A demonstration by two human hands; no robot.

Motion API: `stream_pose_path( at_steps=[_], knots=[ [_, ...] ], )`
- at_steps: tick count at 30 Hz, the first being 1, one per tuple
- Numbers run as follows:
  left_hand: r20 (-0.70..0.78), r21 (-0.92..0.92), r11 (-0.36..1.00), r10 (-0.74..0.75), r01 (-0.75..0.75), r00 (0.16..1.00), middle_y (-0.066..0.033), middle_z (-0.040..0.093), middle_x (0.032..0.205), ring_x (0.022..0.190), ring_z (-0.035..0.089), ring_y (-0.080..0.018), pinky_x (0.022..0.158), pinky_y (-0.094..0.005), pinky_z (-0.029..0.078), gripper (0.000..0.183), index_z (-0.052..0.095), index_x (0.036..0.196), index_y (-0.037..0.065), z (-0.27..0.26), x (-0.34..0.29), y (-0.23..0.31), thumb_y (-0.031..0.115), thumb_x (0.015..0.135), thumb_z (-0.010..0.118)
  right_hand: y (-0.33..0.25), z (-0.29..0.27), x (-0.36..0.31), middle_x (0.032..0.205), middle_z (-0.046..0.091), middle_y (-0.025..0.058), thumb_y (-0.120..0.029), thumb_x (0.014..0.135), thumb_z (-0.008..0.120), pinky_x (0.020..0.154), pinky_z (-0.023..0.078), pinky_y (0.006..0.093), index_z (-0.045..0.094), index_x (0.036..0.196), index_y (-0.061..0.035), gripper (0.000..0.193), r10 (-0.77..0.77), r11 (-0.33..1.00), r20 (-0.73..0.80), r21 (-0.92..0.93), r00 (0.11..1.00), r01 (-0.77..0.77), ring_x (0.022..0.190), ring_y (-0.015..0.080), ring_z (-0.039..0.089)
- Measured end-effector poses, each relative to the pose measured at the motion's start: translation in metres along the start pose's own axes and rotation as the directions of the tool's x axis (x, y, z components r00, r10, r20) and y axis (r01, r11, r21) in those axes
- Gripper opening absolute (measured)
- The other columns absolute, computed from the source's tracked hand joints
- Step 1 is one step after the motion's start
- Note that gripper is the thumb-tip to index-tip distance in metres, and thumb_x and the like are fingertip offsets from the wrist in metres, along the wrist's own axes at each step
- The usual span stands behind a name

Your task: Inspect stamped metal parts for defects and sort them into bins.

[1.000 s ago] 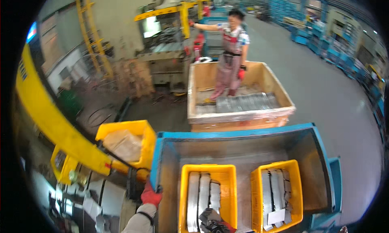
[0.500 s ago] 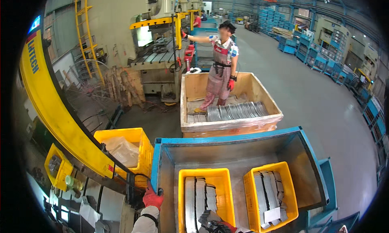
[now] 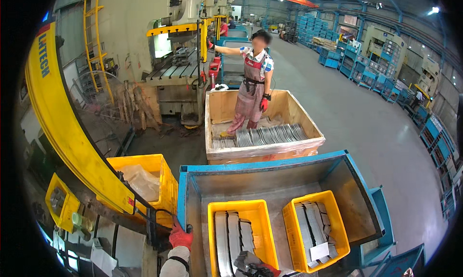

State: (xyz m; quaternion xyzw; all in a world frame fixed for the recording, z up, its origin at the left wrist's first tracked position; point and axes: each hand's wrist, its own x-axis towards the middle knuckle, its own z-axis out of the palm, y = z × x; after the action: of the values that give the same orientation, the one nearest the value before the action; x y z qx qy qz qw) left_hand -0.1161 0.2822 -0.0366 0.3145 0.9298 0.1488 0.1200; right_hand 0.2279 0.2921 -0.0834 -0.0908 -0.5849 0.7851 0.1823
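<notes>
Yellow crate (image 3: 264, 224): part-filled, room toward one o'clock; right hand (image 3: 266, 269) clasped on metal pieces (image 3: 247, 260); left hand (image 3: 181, 239) (closure unclear) at blue bin (image 3: 260, 165).

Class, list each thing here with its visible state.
Blue bin: open-topped
Left crate in bin: open, partly filled with metal pieces
Right crate in bin: open, holding metal parts
White sheet: lying on metal parts
Outside crate: open, holding crumpled wrapping
Wooden box: open, partly filled
Left hand: gloved, at bin's rim
Right hand: gloved, at left crate
</notes>
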Motion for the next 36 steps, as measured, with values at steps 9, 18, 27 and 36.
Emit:
stream_pose_path(
  at_steps=[9,18,27,36],
  knots=[
    [-0.04,-0.054,0.998,0.013,-0.015,0.999,-0.0229,0.048,0.114,0.096,0.054,-0.0384,0.082,-0.0447,0.044,0.088,0.016,0.137,0.01,0.01,-0.002,-0.018,0.034,0.069,0.066,0.008,0.02,-0.002,0.098,0.048,0.0054,-0.015,0.077,0.061,0.075,0.039,0.0344,0.046,0.103,-0.0113,0.031,-0.02,0.999,-0.012,-0.037,1.0,0.02,0.089,0.0174,0.049],
    [0.045,0.077,0.991,0.109,-0.113,0.993,-0.0206,0.058,0.103,0.095,0.055,-0.0371,0.079,-0.0449,0.044,0.062,0.045,0.123,0.009,0.02,0.002,-0.01,0.035,0.07,0.063,0.01,0.025,-0.015,0.093,0.05,0.0051,-0.017,0.076,0.062,0.071,0.041,0.033,0.048,0.099,-0.0114,0.028,-0.088,0.989,-0.069,-0.129,0.994,0.079,0.085,0.0163,0.05],
    [0.179,0.195,0.977,0.054,-0.089,0.982,-0.0197,0.059,0.107,0.096,0.057,-0.0362,0.08,-0.0529,0.038,0.089,0.018,0.138,0.01,0.029,0.018,-0.033,0.072,0.075,0.029,0.023,0.033,-0.019,0.088,0.051,0.0047,-0.018,0.075,0.064,0.067,0.043,0.0316,0.051,0.095,-0.0115,0.025,-0.22,0.955,-0.13,-0.233,0.967,0.186,0.08,0.0153,0.051],
    [-0.187,0.188,0.962,0.231,-0.196,0.955,-0.017,0.061,0.103,0.09,0.058,-0.0362,0.072,-0.0517,0.043,0.084,0.03,0.133,0.006,0.033,0.007,-0.038,0.064,0.073,0.045,0.024,0.034,-0.017,0.083,0.053,0.0043,-0.019,0.074,0.065,0.063,0.045,0.0302,0.053,0.09,-0.0116,0.022,-0.313,0.915,-0.192,-0.324,0.93,0.241,0.076,0.0142,0.053]
  ],
)
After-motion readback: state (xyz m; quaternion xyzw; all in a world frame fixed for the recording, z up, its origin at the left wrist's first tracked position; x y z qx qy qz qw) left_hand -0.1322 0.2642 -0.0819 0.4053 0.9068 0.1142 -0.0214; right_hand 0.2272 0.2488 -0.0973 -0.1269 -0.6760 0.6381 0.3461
